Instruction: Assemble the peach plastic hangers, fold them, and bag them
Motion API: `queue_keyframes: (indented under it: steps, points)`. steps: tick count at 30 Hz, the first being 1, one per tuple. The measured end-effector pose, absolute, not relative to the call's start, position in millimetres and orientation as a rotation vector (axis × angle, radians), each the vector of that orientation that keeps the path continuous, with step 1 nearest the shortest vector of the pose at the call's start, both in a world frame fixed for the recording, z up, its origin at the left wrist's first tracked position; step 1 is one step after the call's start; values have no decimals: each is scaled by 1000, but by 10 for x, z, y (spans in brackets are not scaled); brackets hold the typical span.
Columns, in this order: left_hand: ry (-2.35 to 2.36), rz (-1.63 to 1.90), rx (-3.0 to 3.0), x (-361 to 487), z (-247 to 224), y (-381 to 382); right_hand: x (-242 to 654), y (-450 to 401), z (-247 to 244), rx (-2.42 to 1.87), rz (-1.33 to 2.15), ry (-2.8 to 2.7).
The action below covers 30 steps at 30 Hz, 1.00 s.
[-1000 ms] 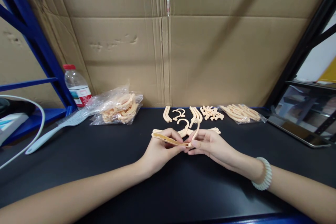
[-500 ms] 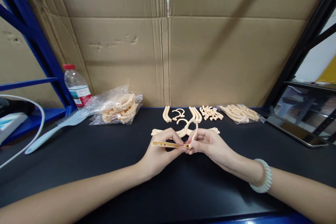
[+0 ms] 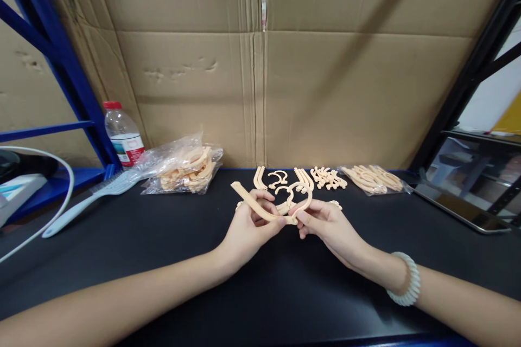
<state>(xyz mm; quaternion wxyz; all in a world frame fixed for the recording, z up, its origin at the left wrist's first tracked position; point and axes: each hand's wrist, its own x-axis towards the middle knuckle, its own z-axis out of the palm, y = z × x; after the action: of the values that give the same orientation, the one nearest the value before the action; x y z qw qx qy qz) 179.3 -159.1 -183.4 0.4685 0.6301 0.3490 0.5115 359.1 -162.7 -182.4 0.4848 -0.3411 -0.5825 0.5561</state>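
Observation:
My left hand (image 3: 250,225) pinches a beige curved arm piece (image 3: 254,204), whose free end points up and left. In my right hand (image 3: 331,227) is a beige hook piece (image 3: 310,195), its loop standing upward. The two pieces meet between my fingertips, where the fingers partly cover the joint. Just behind my hands lies a beige hanger (image 3: 284,191), mostly hidden. Farther back are curved arm pieces (image 3: 259,179), loose hooks (image 3: 278,178), more arm pieces (image 3: 302,179) and a pile of small pieces (image 3: 328,178).
Bagged beige parts (image 3: 189,171) lie at the back left, near a bottle (image 3: 125,141) and a pale blue brush (image 3: 81,207). Another bag (image 3: 371,179) sits at the back right beside a dark tray (image 3: 459,209). Cardboard (image 3: 350,87) stands behind.
The arm piece has turned in my left hand, so its free end is raised and its broad side shows. The hook has turned to show its loop more openly. The view has tilted slightly up.

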Motion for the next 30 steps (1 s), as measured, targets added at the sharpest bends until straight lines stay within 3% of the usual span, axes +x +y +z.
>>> queue_keyframes:
  steps: [13,17,24,30]
  points:
    - [872,1103,1266,1816,-1818,-1630,3640,-1524,-1763,-828,1177,-1567]
    - [874,1105,1140,1807,-1813,-1611,3867,-1215,-1660,-937,866,-1626]
    - [823,1131,1037,1791,-1784,-1612,4023,-629,-1634,-1038,74,-2303]
    - [808,1142,1010,1793,-1760,-1619,3918,-414,-1700,-1060,201,-2321]
